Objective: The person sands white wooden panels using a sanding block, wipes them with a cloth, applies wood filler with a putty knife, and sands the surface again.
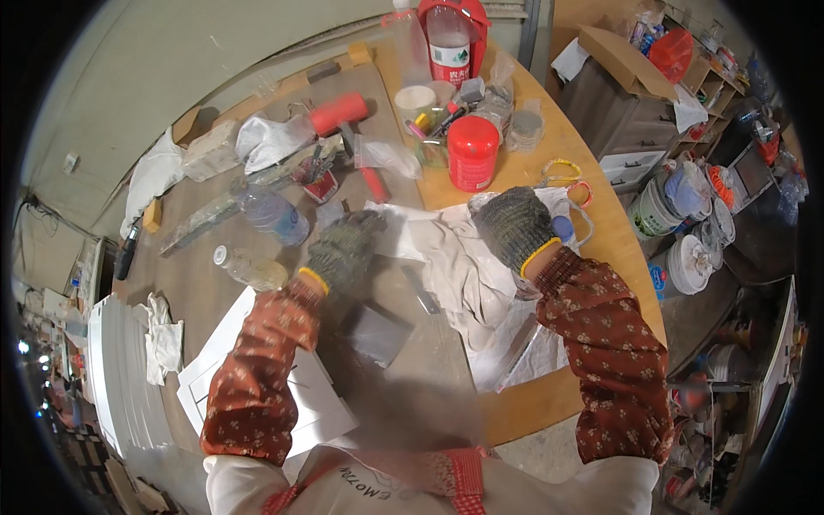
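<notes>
Both my hands wear grey knit gloves with yellow cuffs. My left hand is over the brown board, near the corner of a white cloth, its fingers bent and smeared by motion. What it holds, if anything, does not show. My right hand is closed on the upper part of a crumpled off-white cloth, with the fingertips hidden beneath. Between the hands lies a flat metal blade. A dark grey square sheet rests on the board below my left hand. White paper sheets lie under my left forearm.
Beside my left hand are a plastic water bottle and a clear bottle on its side. Beyond my right hand stands a red canister. A red cup of tools stands farther back. Buckets stand on the right.
</notes>
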`<action>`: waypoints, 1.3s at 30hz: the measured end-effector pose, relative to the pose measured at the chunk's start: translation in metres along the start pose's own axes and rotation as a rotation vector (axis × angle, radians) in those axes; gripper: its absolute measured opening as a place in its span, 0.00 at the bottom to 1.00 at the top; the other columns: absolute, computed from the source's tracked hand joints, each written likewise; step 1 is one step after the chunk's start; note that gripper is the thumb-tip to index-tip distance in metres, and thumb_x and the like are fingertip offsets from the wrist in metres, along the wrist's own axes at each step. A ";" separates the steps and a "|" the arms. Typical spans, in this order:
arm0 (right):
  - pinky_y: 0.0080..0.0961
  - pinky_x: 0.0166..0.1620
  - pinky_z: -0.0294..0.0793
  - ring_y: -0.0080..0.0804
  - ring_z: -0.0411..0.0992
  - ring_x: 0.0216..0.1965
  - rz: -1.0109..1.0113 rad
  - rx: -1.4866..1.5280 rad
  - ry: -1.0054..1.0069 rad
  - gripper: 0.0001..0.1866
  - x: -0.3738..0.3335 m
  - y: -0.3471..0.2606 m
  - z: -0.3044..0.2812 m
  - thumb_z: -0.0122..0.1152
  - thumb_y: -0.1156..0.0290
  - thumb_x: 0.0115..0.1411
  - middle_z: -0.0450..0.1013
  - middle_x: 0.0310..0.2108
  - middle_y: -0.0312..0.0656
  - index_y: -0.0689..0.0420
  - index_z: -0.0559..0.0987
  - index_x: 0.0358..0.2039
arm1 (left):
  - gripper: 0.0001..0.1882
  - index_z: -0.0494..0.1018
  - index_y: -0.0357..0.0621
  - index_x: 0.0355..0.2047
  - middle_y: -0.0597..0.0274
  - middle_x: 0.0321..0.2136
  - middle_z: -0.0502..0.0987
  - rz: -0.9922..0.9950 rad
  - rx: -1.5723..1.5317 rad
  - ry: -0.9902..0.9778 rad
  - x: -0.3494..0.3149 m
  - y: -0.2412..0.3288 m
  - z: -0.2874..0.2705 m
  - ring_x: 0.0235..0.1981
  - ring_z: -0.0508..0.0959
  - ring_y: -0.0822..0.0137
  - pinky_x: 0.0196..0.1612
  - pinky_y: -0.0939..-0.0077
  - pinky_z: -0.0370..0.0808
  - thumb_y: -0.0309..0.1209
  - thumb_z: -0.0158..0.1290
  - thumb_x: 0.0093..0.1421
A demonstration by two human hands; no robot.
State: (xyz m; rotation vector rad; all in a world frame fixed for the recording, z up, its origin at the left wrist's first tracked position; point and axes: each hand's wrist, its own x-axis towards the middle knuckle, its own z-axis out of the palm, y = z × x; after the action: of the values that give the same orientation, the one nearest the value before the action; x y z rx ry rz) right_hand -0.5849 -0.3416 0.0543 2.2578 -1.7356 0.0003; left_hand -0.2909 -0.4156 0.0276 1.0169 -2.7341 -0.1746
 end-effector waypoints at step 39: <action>0.21 0.39 0.74 0.24 0.73 0.39 0.210 2.081 0.402 0.18 -0.119 -0.150 -0.017 0.56 0.75 0.64 0.74 0.44 0.40 0.62 0.72 0.55 | 0.12 0.76 0.37 0.44 0.57 0.44 0.77 -0.238 -0.881 0.110 -0.109 0.093 -0.008 0.45 0.75 0.65 0.52 0.72 0.70 0.27 0.50 0.63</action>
State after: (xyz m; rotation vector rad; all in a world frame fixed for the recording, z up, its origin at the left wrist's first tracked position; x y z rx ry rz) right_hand -0.4729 -0.1903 0.0151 2.1909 -1.6224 3.1796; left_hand -0.2669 -0.2745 0.0352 0.9969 -2.0368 -1.1830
